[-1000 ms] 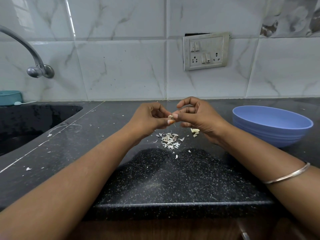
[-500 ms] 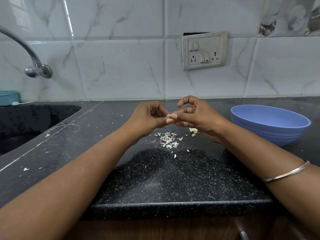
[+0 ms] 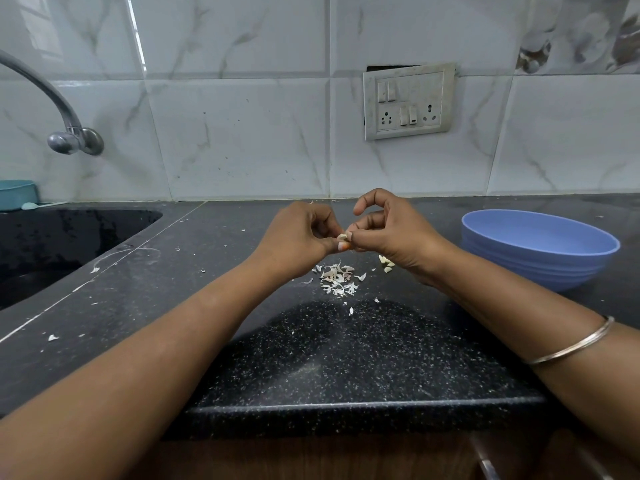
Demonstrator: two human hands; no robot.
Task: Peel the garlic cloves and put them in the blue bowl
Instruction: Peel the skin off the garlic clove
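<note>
Fingertips of both hands met on one garlic clove (image 3: 343, 237), held up above the counter (image 3: 346, 358). Left hand (image 3: 298, 237) had fingers curled in, thumb and forefinger pinched on the clove's left side. Right hand (image 3: 388, 233) pinched the other side with thumb and a bent finger; its forefinger arched up, free of the clove. Clove mostly hidden by the fingertips, so how much skin was left could not be told.

Directly below the hands, a small pile of peel scraps (image 3: 337, 280) lay on the dark speckled counter. Just right of the pile, under the right wrist, a few garlic pieces (image 3: 386, 263); peeled or not, unclear. Blue bowl (image 3: 540, 251) sat to the right, near the right forearm, apart from it; its inside was not visible from this angle.

Judged step: stripping skin off the held clove. To do it well: left pinch should hold the clove steady, right nail catch a loose skin edge and pull along the clove, rotate, repeat. Work over the pile so scraps drop there. Grip lightly; the clove is small and likely slippery once bare. Then short reach right to the bowl.

Farther out: sink (image 3: 52, 251) at left, tap (image 3: 69, 133) above it, switch plate (image 3: 408, 100) on the tiled wall, bangle (image 3: 571, 344) on the right forearm.
</note>
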